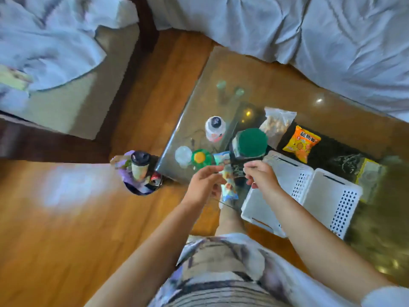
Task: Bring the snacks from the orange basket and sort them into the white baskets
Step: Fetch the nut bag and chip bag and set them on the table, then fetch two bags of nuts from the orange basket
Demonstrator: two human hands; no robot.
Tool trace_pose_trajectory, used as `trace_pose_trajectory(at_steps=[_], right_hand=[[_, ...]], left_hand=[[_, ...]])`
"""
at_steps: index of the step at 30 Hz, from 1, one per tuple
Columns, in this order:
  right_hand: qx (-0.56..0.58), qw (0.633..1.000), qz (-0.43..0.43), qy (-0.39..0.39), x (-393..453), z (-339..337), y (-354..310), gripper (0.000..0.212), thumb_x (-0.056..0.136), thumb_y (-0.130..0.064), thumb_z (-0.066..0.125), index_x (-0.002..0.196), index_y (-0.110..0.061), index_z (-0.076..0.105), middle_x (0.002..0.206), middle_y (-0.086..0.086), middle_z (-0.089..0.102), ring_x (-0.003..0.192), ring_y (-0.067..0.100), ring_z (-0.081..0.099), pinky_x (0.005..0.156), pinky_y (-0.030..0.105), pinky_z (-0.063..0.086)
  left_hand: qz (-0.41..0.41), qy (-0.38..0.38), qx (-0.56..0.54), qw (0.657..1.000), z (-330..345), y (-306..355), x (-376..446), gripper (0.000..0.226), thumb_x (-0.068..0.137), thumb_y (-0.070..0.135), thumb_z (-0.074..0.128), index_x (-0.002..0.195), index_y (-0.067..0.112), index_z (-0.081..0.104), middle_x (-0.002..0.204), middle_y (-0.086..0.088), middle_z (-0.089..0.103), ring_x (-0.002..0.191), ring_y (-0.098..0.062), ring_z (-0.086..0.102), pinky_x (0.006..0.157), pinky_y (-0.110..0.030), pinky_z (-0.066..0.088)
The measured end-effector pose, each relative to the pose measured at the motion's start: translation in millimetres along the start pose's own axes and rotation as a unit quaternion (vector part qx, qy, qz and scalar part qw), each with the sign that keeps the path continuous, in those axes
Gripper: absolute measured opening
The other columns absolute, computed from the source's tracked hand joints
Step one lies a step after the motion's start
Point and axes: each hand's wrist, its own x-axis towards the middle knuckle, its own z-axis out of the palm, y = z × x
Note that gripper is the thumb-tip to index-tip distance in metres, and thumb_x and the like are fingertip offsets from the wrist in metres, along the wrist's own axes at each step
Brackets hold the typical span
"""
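Head view, left to right: waste bin (pixel 141 173) on the wood floor beside the glass table (pixel 221 69); left hand (pixel 202 185) pinches a small pale-blue snack packet (pixel 228 185) held above the table's near-left corner; right hand (pixel 262 176) curls its fingers at the packet's upper end, contact unclear; two white baskets (pixel 294 173) sit side by side right of the hands; orange snack bag (pixel 301 144) lies beyond them

Both forearms are bare down to the left hand (pixel 202 185) and right hand (pixel 261 175), with no watch or rings showing. A loose garment (pixel 221 269) printed in grey, beige and pale lavender with dark stripes covers the lap. A light sleeve edge (pixel 385 296) shows at the right elbow.
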Motion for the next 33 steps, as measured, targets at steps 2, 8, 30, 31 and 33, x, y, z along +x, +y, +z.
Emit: trace_pose_trajectory(at_steps=[2,8,30,31,33], right_hand=[[-0.036,0.999,-0.008,-0.021,-31.9,39.7,-2.8,0.006,0.089,-0.006,0.052,0.094,-0.009,0.054,0.059,0.003,0.048,0.038,0.007,0.043,0.032,0.011,0.031],[-0.165,0.979,-0.060,-0.102,-118.5,163.8,-1.0,0.007,0.088,-0.009,0.052,0.085,-0.013,0.056,0.060,0.002,0.048,0.046,0.013,0.040,0.037,0.018,0.029],[-0.501,0.837,0.022,-0.218,-213.9,551.2,10.2,0.030,0.093,-0.007,0.034,0.064,-0.015,0.037,0.050,0.002,0.036,0.031,0.010,0.035,0.034,0.015,0.024],[-0.516,0.827,0.018,-0.224,-221.5,575.3,8.1,0.027,0.093,-0.007,0.034,0.067,-0.014,0.040,0.051,0.007,0.042,0.030,0.014,0.044,0.034,0.016,0.032],[-0.551,0.803,-0.016,-0.226,-237.7,623.2,7.6,0.015,0.093,-0.009,0.041,0.082,-0.012,0.051,0.089,0.026,0.063,0.074,0.035,0.070,0.067,0.036,0.058]], left_hand=[[0.005,0.040,-0.013,0.999,-52.9,-27.9,-32.8,0.020,0.090,0.003,0.048,0.088,0.019,0.060,0.051,0.008,0.057,0.036,-0.001,0.042,0.044,-0.016,0.034],[-0.026,0.215,-0.095,0.972,-210.0,-153.8,-131.5,0.013,0.092,0.004,0.048,0.088,0.010,0.058,0.049,0.001,0.048,0.047,-0.014,0.040,0.032,-0.012,0.027],[-0.181,0.402,-0.620,0.649,-434.7,-413.1,-275.2,0.007,0.092,0.020,0.055,0.091,0.013,0.058,0.072,-0.004,0.060,0.056,-0.013,0.046,0.053,-0.023,0.040],[-0.179,0.410,-0.628,0.637,-451.5,-409.4,-278.9,0.008,0.092,0.019,0.054,0.093,0.013,0.058,0.073,-0.004,0.060,0.057,-0.012,0.046,0.054,-0.023,0.041],[-0.163,0.423,-0.644,0.617,-483.5,-402.9,-288.6,0.010,0.093,0.018,0.053,0.100,0.013,0.058,0.075,-0.003,0.060,0.059,-0.012,0.047,0.055,-0.022,0.042]])
